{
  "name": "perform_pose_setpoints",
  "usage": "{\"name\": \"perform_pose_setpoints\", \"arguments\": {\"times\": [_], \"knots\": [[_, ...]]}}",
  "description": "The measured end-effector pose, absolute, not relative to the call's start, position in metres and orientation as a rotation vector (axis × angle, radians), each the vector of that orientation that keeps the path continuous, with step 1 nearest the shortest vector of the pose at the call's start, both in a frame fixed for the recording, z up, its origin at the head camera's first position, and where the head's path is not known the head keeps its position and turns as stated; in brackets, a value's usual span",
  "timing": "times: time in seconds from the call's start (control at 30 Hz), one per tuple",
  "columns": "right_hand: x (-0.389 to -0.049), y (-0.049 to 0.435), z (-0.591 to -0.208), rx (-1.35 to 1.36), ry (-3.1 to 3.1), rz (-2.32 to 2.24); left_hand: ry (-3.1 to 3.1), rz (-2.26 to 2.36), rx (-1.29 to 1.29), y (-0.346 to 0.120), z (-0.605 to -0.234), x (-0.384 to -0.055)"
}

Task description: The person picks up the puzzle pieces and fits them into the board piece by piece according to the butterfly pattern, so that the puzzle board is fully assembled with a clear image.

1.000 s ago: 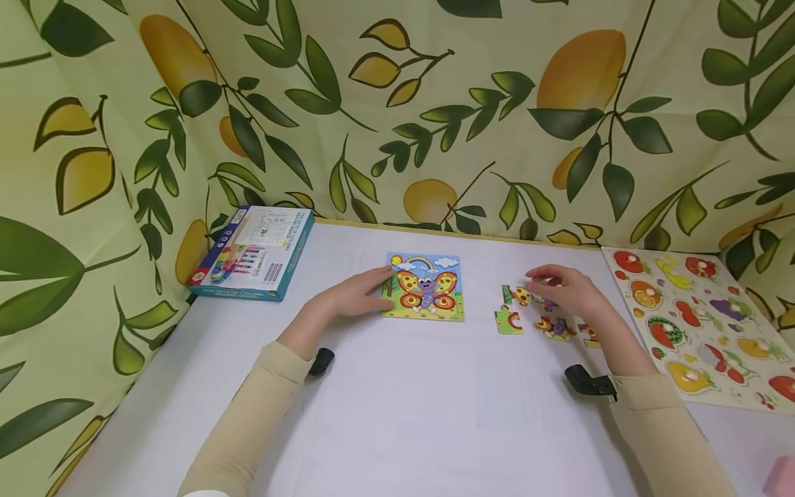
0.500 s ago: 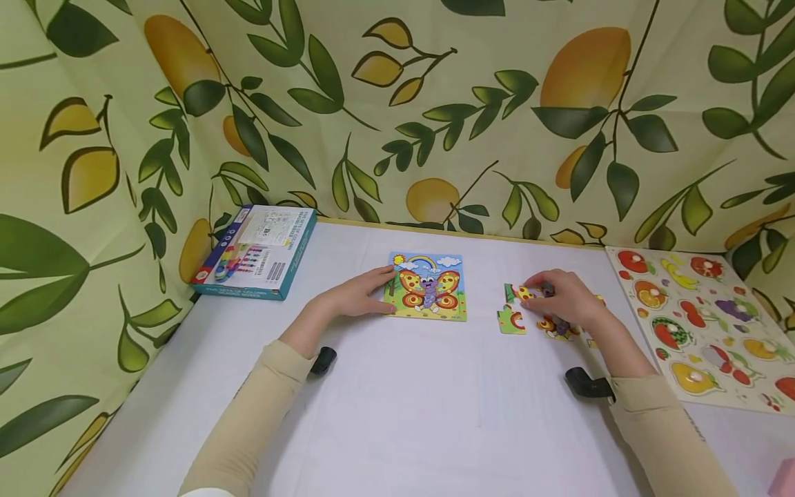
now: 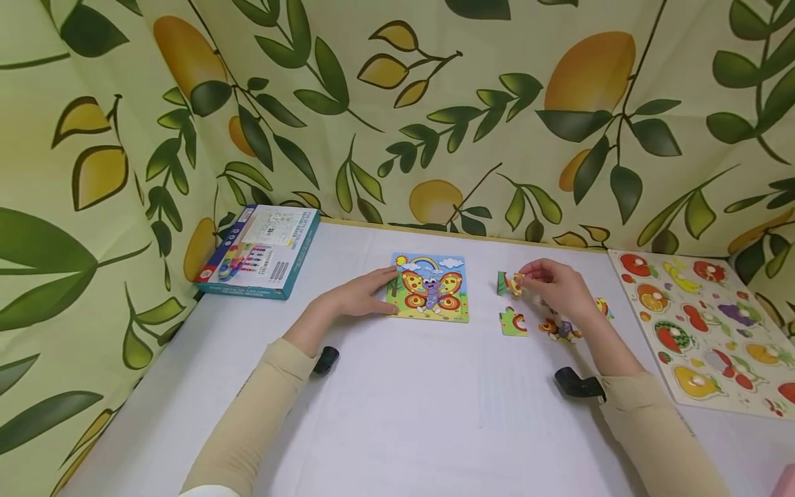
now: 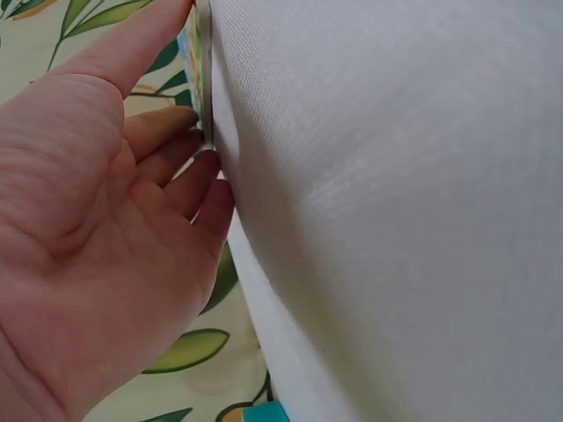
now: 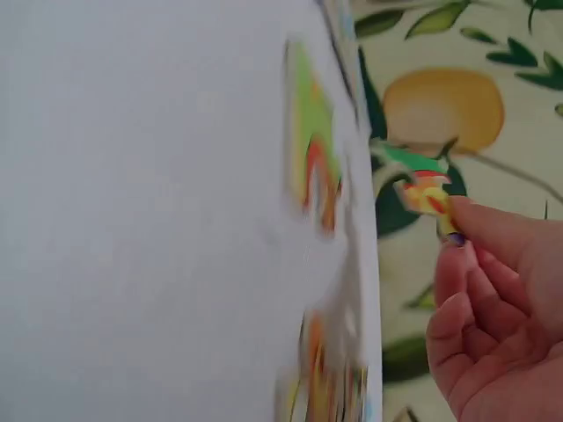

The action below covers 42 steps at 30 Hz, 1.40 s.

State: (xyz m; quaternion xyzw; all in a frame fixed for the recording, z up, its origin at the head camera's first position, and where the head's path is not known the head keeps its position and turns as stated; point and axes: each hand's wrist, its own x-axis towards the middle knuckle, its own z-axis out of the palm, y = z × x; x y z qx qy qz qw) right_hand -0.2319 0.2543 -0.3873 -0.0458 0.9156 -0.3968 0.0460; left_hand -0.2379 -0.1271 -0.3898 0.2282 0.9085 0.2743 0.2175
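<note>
In the head view my left hand (image 3: 355, 297) touches the left edge of a square butterfly picture board (image 3: 428, 286), thumb and fingers spread along it. The left wrist view shows that hand's fingers (image 4: 189, 171) lightly bent against the board's thin edge. My right hand (image 3: 559, 288) pinches a jigsaw piece (image 5: 427, 189) between thumb and fingertips, raised off the table. The piece is green at one end and red and yellow at the other. Below it lies a green jigsaw piece (image 3: 513, 322) with a red curve. More butterfly pieces (image 3: 561, 330) lie partly hidden under the right hand.
A fruit peg puzzle board (image 3: 708, 331) lies at the right. A flat teal-edged box (image 3: 261, 252) rests at the back left. The patterned curtain (image 3: 435, 124) hangs behind the white table (image 3: 397, 414). A pink object (image 3: 785, 483) peeks in at the lower right corner.
My right hand has come down onto the pieces, pinched a jigsaw piece and lifted it. The left hand has stayed at the board's edge.
</note>
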Motion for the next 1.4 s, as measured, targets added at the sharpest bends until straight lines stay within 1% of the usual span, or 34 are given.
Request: {"name": "perform_pose_setpoints", "arguments": {"times": [0.1, 0.2, 0.37, 0.5, 0.77, 1.4], "knots": [[-0.239, 0.231, -0.384, -0.042, 2.662, -1.431, 2.519, 0.759, 0.623, -0.128, -0.390, -0.238], [-0.247, 0.197, -0.384, -0.002, 2.499, -1.576, 2.526, 0.752, 0.616, -0.129, -0.390, -0.238], [-0.257, 0.139, -0.389, -0.061, 2.340, -1.634, 2.543, 0.730, 0.616, -0.130, -0.390, -0.240], [-0.262, 0.110, -0.395, -0.058, 2.323, -1.595, 2.539, 0.737, 0.619, -0.129, -0.391, -0.241], [-0.264, 0.094, -0.404, -0.106, 2.429, -1.458, 2.529, 0.751, 0.636, -0.127, -0.387, -0.238], [-0.264, 0.083, -0.406, -0.215, 2.658, -1.286, 2.527, 0.740, 0.629, -0.128, -0.387, -0.238]]}}
